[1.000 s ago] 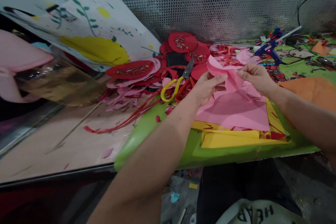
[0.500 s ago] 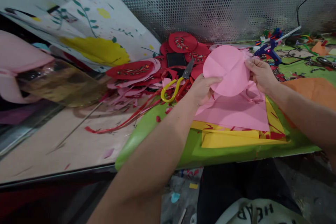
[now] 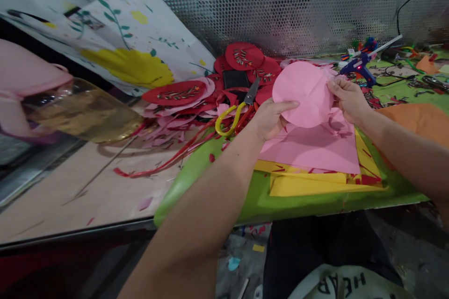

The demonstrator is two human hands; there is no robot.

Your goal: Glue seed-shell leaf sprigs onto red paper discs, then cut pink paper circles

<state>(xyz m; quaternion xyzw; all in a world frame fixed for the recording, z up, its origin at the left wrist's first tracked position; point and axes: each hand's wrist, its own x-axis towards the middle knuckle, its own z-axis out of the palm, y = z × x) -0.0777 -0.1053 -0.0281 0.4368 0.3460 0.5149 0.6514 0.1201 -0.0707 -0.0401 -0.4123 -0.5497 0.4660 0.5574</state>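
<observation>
A round pink paper disc (image 3: 304,91), lightly creased, is held up between both hands. My left hand (image 3: 271,117) pinches its lower left edge, thumb lying across the front. At the right edge, my right hand (image 3: 345,96) grips it between thumb and fingers. Below the disc lies a pink paper sheet (image 3: 312,152), with a cut pink scrap (image 3: 338,124) on it. Yellow paper (image 3: 308,186) sits under that sheet. Just left of my left hand rest yellow-handled scissors (image 3: 229,124), blades pointing up and away.
Red discs with leaf-like decoration (image 3: 243,56) are heaped behind the scissors. A blue glue gun (image 3: 361,70) with a lit red light stands at the right. A floral bag (image 3: 140,32) leans at the back left. Orange paper (image 3: 417,121) lies near my right forearm.
The disc has tilted very slightly in my hands. Both hands keep their hold in nearly the same place. At the far left, the pink item and the clear amber-brown wrapping have shifted a little.
</observation>
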